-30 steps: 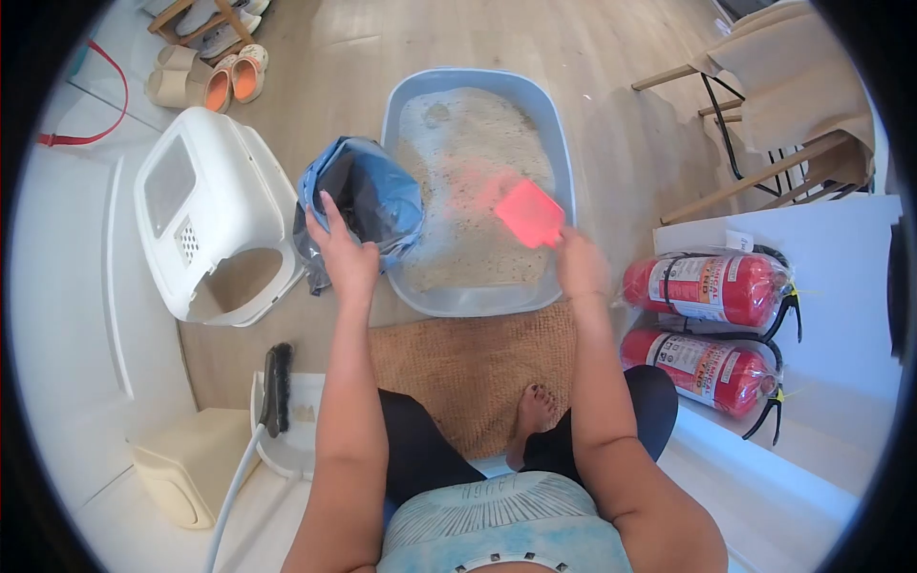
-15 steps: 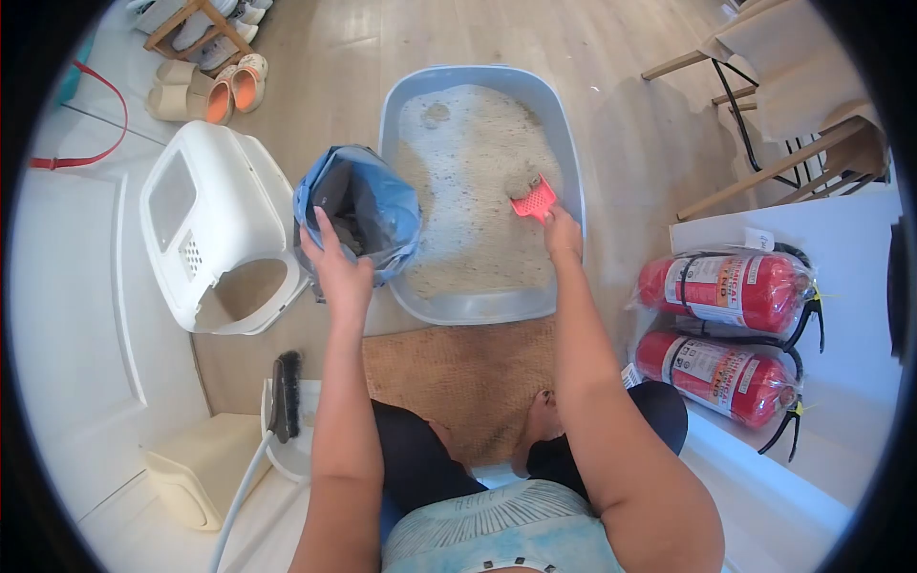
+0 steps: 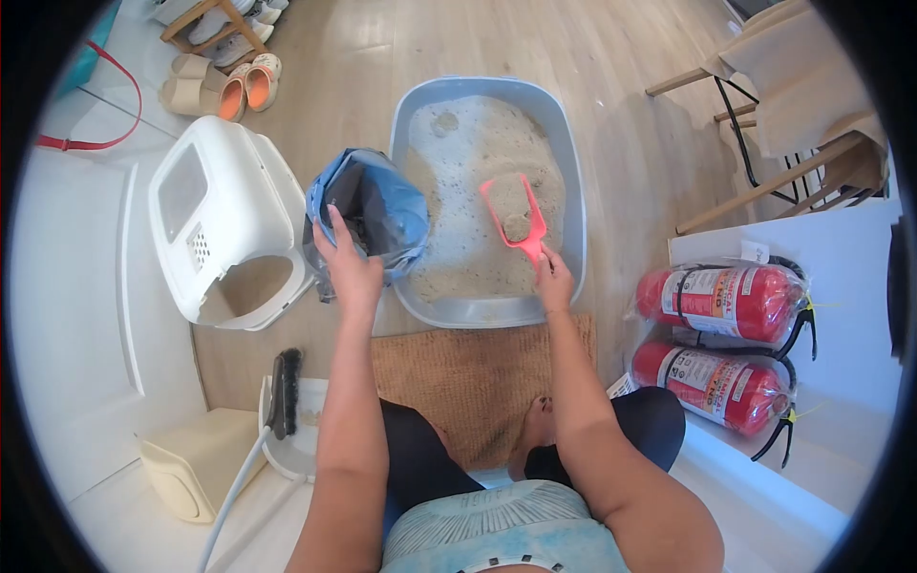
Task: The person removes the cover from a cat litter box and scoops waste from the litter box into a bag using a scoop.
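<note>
My left hand [image 3: 351,267] grips the near left rim of a blue plastic bag [image 3: 399,205], whose mouth gapes upward with dark clumps inside. Closed round the handle of a pink scoop [image 3: 536,225] is my right hand [image 3: 555,283]. The scoop is over the right part of a grey-blue litter tray [image 3: 572,181], with sandy litter and a clump in its bowl. Pale litter [image 3: 463,153] covers the tray's bottom, with a round clump near the far left corner. The bag stands against the tray's left side.
A white hooded cover [image 3: 229,220] lies left of the bag. Near me are a brown mat [image 3: 468,372], a black brush [image 3: 284,392] and a cream bin [image 3: 196,463]. Two red extinguishers [image 3: 721,304] are at right, below a chair [image 3: 793,95]. Shoes [image 3: 260,84] sit far left.
The scoop has turned from lying in the litter to holding litter and a clump, and has moved slightly left and nearer. My left hand stays on the bag.
</note>
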Demonstrator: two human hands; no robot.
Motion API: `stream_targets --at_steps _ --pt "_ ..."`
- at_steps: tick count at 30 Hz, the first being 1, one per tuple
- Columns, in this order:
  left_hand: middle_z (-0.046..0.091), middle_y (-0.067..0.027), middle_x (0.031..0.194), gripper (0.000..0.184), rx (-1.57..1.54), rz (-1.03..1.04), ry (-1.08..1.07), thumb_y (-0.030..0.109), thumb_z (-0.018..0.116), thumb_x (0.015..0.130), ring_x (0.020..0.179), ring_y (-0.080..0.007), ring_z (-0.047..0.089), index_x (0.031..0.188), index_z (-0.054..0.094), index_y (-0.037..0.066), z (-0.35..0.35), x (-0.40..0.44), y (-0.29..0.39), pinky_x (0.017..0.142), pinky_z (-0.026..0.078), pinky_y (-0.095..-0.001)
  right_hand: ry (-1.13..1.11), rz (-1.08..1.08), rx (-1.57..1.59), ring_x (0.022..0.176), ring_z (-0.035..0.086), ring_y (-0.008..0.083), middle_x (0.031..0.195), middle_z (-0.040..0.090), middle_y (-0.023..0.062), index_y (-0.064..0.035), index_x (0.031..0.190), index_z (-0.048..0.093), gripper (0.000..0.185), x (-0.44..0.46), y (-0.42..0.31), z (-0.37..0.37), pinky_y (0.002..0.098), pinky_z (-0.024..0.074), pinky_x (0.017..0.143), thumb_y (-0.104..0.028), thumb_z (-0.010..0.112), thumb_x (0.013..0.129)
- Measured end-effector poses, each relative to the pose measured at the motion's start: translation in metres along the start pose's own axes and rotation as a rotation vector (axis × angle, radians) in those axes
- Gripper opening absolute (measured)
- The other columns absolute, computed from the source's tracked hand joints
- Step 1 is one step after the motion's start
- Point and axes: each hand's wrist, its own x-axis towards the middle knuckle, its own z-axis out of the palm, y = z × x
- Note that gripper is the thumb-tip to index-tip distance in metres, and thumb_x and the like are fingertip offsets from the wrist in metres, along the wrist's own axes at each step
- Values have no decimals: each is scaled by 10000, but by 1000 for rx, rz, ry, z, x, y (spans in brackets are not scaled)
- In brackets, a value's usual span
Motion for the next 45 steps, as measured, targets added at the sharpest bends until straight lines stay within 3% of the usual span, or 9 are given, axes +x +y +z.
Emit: stream_targets --at_steps 13,16,18,28,30,37,40,43,45 --pt "121 -271 1481 956 -40 15 13 -99 587 631 1322 -453 299 1478 206 128 -3 -1 1 1013 388 -398 -76 -3 63 522 493 83 661 581 18 -141 1200 639 309 -4 -32 5 266 441 525 -265 563 928" --pt "122 -269 1481 963 -14 -27 -6 -99 591 627 1321 -452 301 1477 203 131 -4 1 2 1008 397 -405 -64 -136 -68 516 490 78 651 574 13 -144 1195 643 300 -3 -40 8 260 431 502 -256 563 929" --pt "120 -266 1483 968 -19 6 15 -95 597 625 1322 -450 300 1477 201 134 -2 1 0 1005 401 -412 -75 -16 28 518 500 79 666 595 24 -146 1192 645 296 -5 -45 5 260 435 500 -244 571 922" --pt "120 -263 1488 968 -42 16 19 -88 605 627 1314 -455 307 1477 201 137 -3 3 0 1000 401 -413 -74 -79 -70 530 526 95 692 622 47 -147 1186 648 292 -1 -59 5 271 462 539 -239 571 920" --pt "118 -261 1491 967 -61 -6 0 -88 602 625 1321 -454 296 1477 202 135 -4 2 1 1008 393 -412 -86 -65 -67 518 505 75 704 601 7 -128 1188 648 291 -3 -60 2 246 434 500 -232 577 925" --pt "116 -256 1493 961 -68 -17 1 -89 597 627 1324 -450 293 1476 203 131 -4 3 0 1008 392 -413 -62 -29 -67 516 510 73 670 591 5 -137 1185 650 294 -6 -72 -1 249 434 499 -253 580 924" --pt "115 -256 1492 962 -54 -29 -18 -92 595 624 1321 -449 299 1475 204 130 -4 3 1 1000 399 -412 -161 -74 -206 511 505 73 664 586 9 -140 1189 648 298 -9 -75 -2 251 434 499 -261 579 925" --pt "117 -256 1490 963 -75 -27 -12 -93 597 621 1320 -450 300 1474 207 126 -4 3 1 1006 393 -410 -106 13 -59 514 543 108 692 638 67 -163 1192 642 307 -8 -74 -1 275 470 551 -286 569 920" --pt "119 -258 1488 963 -61 -12 -3 -93 601 621 1316 -454 303 1474 208 123 -3 4 0 1015 384 -413 -160 -53 -198 514 542 108 688 633 73 -168 1192 643 304 -8 -73 0 275 466 543 -285 571 921"
